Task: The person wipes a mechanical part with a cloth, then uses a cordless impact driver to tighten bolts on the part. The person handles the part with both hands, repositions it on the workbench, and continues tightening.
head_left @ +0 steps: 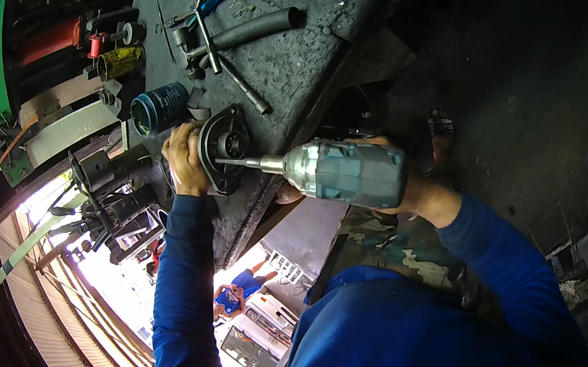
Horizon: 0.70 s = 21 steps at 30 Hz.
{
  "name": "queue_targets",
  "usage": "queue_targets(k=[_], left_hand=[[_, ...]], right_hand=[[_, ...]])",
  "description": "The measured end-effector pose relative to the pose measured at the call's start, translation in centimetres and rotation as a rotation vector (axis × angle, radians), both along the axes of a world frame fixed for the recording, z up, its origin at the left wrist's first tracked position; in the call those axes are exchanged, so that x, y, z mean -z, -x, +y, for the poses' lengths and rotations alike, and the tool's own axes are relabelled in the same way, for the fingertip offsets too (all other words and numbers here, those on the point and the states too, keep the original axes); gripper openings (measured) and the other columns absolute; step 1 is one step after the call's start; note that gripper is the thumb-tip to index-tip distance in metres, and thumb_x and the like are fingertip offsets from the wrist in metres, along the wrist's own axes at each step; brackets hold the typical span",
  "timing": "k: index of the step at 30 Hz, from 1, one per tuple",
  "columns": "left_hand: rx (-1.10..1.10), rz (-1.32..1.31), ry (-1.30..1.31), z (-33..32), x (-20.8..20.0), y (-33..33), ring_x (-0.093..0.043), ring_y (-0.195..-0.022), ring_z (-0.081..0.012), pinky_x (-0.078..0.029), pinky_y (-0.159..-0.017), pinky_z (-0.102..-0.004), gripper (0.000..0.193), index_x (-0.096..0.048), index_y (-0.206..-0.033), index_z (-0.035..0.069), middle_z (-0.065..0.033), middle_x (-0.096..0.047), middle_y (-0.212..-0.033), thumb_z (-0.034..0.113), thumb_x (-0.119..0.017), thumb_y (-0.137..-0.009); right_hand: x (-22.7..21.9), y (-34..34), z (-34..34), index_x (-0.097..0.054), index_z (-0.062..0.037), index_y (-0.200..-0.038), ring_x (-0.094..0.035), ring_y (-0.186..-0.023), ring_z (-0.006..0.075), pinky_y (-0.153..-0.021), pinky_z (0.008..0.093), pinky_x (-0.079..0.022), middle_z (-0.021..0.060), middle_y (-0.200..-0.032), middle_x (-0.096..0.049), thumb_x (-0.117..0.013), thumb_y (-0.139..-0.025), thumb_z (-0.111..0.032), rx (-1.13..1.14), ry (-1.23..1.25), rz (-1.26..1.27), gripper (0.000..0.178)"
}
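Teal-and-silver power driver (355,173) sat in closed right hand (417,191), silver bit (251,163) at black flanged metal housing (229,144), clasped by curled left hand (186,159)

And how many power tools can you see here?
1: the teal-and-silver power tool, in the right hand, its bit pointing at the round metal part that the left hand holds. Others may be hidden in the dark areas around the bench.
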<state>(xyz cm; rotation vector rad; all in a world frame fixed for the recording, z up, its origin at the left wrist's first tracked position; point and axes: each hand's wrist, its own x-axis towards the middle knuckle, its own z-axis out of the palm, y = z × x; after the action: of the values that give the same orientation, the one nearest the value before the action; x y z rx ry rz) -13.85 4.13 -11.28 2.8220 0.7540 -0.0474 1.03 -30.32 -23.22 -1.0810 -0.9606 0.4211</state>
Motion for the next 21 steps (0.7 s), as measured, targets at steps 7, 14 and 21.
queue_targets(k=[7,14,21], left_hand=[[-0.061,0.004,0.112,0.0,-0.2,-0.3,-0.065,-0.116,-0.0251,-0.041,-0.108,-0.0390,0.032,-0.072,-0.120,0.001,-0.0125,-0.073,-0.118,0.022,-0.052,-0.106],[-0.339,-0.360,0.119,-3.1,-3.8,2.0,-0.065,-0.119,-0.0228,-0.051,-0.105,-0.0347,0.033,-0.065,-0.135,-0.001,-0.0158,-0.069,-0.130,0.014,-0.057,-0.107],[0.162,0.021,-0.432,-12.0,-4.2,1.5,-0.057,-0.126,-0.0369,-0.046,-0.107,-0.0471,0.056,-0.070,-0.132,0.016,-0.0150,-0.060,-0.135,0.011,-0.082,-0.078]], right_hand=[[0.6,0.0,0.5,-0.072,-0.0007,-0.111,-0.074,-0.096,0.0326,-0.085,0.0396,-0.059,0.0154,-0.107,-0.075,-0.086,-0.076,-0.017,-0.143,0.017,0.193,0.041],[4.8,2.3,-4.8,-0.060,-0.0016,-0.139,-0.062,-0.127,0.0228,-0.107,0.0386,-0.052,0.0111,-0.137,-0.064,-0.089,-0.081,-0.024,-0.418,0.070,1.057,0.068],[6.8,1.3,-9.0,-0.055,-0.0005,-0.143,-0.058,-0.132,0.0291,-0.111,0.0404,-0.048,0.0147,-0.144,-0.060,-0.091,-0.080,-0.031,-0.046,0.180,0.290,0.079]])
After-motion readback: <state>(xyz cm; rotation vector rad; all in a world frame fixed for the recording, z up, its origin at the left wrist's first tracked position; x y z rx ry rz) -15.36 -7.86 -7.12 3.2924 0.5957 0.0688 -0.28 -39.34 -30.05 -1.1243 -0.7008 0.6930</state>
